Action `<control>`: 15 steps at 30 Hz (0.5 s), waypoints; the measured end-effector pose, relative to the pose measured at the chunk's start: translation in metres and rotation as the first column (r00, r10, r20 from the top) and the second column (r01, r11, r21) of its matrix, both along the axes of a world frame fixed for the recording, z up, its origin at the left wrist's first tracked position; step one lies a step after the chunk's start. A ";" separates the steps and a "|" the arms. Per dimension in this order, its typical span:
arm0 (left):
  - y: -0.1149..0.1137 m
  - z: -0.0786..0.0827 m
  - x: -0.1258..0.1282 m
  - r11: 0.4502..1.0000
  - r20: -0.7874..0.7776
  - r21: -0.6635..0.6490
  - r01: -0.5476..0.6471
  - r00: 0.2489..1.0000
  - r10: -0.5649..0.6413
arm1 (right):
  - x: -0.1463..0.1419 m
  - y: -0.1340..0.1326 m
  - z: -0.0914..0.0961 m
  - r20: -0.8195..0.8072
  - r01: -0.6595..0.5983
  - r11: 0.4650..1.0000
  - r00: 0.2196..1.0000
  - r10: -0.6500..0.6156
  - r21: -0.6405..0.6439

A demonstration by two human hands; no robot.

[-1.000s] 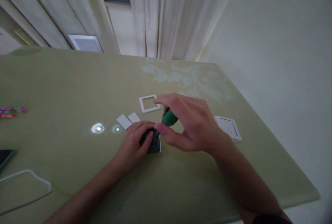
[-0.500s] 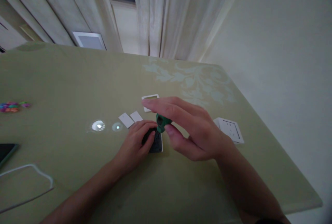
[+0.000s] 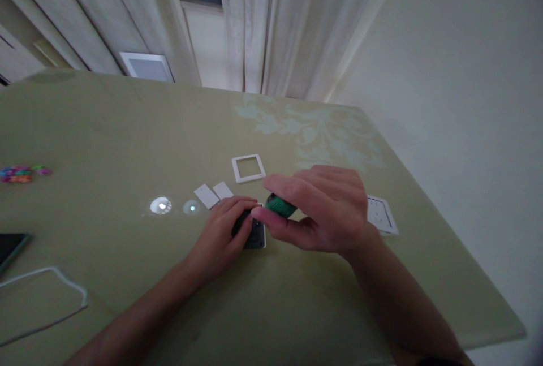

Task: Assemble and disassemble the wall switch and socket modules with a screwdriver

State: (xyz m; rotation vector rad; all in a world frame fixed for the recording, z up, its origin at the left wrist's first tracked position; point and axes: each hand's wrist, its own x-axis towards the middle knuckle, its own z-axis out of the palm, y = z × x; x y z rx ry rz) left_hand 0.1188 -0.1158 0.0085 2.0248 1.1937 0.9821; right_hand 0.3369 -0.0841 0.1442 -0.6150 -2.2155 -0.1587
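My left hand [image 3: 227, 224] is closed around a dark wall switch body [image 3: 256, 237] with a white edge, holding it down on the table. My fingers cover its left part. Just above and to the right, my right hand [image 3: 318, 207] grips the ribbed green handle of a screwdriver [image 3: 280, 206] between thumb and fingers. Its shaft and tip are hidden. Beyond the hands lies a square white frame [image 3: 248, 169]. Two small white plates [image 3: 214, 194] rest on the table by my left knuckles.
A white wall socket [image 3: 380, 214] sits to the right of my right wrist. On the left are a colourful beaded item [image 3: 23, 173], a dark flat device [image 3: 12, 247] and a white cable [image 3: 55, 271]. The green table [image 3: 127, 128] ends at a wall on the right.
My right hand has turned, tilting the green handle from near upright to lying sideways, slightly further right. The white frame is now uncovered. My left hand has stayed in place.
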 end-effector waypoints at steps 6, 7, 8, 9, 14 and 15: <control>0.000 -0.001 0.000 0.998 0.012 0.051 -0.031 0.999 0.030 | 0.003 0.001 0.006 0.015 -0.227 0.885 0.967 0.255 -0.407; 0.000 -0.001 0.000 0.998 0.013 0.055 -0.027 1.000 0.027 | 0.003 0.001 0.005 0.003 -0.249 0.870 0.961 0.277 -0.425; 0.000 -0.001 0.000 0.998 0.011 0.051 -0.025 1.000 0.025 | 0.003 0.002 0.003 0.009 -0.233 0.893 0.966 0.257 -0.385; 0.000 -0.002 0.000 0.999 0.005 0.040 -0.023 1.000 0.023 | 0.002 0.002 0.000 0.028 -0.184 0.939 0.979 0.201 -0.290; 0.000 -0.003 0.000 1.000 -0.015 0.004 -0.026 1.000 0.026 | 0.000 -0.001 0.000 0.073 -0.001 0.997 0.997 0.006 -0.077; 0.000 -0.003 0.000 1.000 -0.015 0.012 -0.029 0.999 0.029 | 0.001 -0.001 0.003 0.081 -0.047 0.977 0.995 0.065 -0.207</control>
